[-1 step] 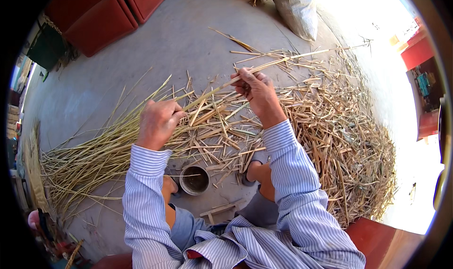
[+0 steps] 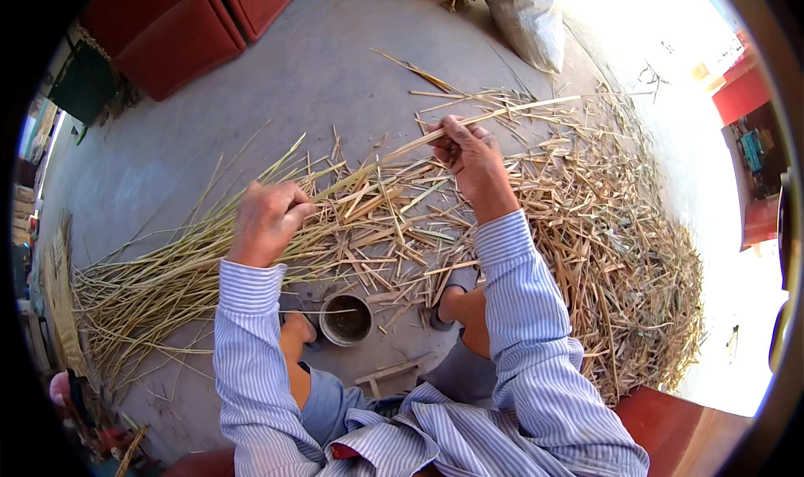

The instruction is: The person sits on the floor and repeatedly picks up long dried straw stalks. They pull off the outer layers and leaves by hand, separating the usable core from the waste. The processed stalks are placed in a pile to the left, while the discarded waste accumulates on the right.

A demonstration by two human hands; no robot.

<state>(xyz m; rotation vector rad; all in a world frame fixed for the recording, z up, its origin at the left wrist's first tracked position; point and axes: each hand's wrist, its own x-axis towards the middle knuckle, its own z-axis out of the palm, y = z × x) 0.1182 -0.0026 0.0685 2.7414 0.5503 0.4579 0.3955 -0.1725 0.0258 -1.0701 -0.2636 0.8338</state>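
A long, pale straw stalk (image 2: 381, 164) stretches slantwise between my two hands above the floor. My left hand (image 2: 266, 220) is closed round its lower left end, the fingers curled in like a fist. My right hand (image 2: 474, 160) pinches the stalk farther along between thumb and fingers, and the rest of it runs on past that hand to the upper right. Below my left hand lies a spread bundle of long greenish-yellow stalks (image 2: 159, 280). Under and right of my right hand is a heap of short, dry, husk-like strips (image 2: 603, 259).
A round metal pot (image 2: 325, 324) with dark contents stands between my feet, a thin stalk across it. Nearer me is a small wooden piece (image 2: 394, 370). At the back are red armchairs (image 2: 180, 46) and a pale woven sack (image 2: 528, 20). A thin sheaf (image 2: 60, 297) lies far left.
My right hand has shifted to the right and my left hand slightly left, so the two are farther apart. The stalk between them has moved along with them.
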